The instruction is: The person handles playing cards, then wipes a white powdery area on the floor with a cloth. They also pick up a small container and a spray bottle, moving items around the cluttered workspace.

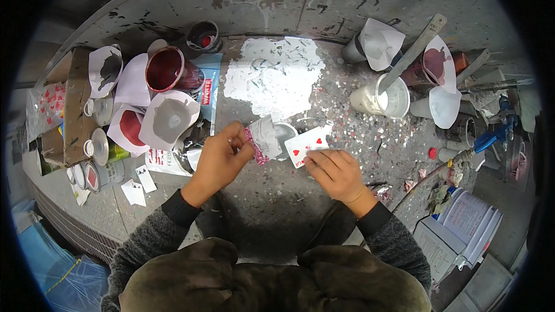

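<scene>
My left hand pinches a playing card with a pink patterned back, much of it smeared with white paint. Between the fingers of my right hand is a three of hearts playing card, its red pips facing up. A small clear plastic cup with a pale inside shows between the two cards, partly hidden by them. Just beyond it, a broad patch of white paint covers the speckled work surface.
Cups under paper paint strainers crowd the left, with a dark red paint cup and loose playing cards. On the right stand a cup of white paint with a metal ruler, a blue spray gun and metal cans.
</scene>
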Motion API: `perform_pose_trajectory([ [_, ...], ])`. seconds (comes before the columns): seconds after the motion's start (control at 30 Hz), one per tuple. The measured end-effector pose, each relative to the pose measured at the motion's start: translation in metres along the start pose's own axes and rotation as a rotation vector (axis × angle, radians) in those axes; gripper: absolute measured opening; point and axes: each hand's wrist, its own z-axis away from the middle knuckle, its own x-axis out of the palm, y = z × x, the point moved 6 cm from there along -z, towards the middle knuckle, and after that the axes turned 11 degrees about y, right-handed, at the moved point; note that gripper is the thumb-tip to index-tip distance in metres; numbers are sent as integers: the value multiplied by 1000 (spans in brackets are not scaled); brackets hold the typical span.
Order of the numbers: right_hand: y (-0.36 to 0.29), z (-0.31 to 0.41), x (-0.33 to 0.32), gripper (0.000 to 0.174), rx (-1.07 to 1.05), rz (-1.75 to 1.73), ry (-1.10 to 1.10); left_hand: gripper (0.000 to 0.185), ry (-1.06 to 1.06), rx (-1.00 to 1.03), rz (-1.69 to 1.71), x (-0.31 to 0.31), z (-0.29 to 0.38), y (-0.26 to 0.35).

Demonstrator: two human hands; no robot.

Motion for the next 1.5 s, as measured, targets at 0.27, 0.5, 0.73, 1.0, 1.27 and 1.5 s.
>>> perform_pose_trajectory([
  [0.27,7,20,6,18,57,22,-6,13,-1,-49,35,1,-2,-15],
  [0.5,24,27,-5,16,260,82,80,15,5,-85,102,-3,2,-1],
  [0.73,22,-12,-46,15,696,-193,244,15,86,-119,236,-17,14,18],
  [1.0,-14,-85,-27,15,434,-89,230,13,190,95,113,-3,26,52],
  [1.27,-29,-91,-16,15,461,-162,205,14,182,124,17,-2,30,63],
  [1.5,-29,-83,-9,17,452,-206,180,9,169,173,67,-1,31,65],
])
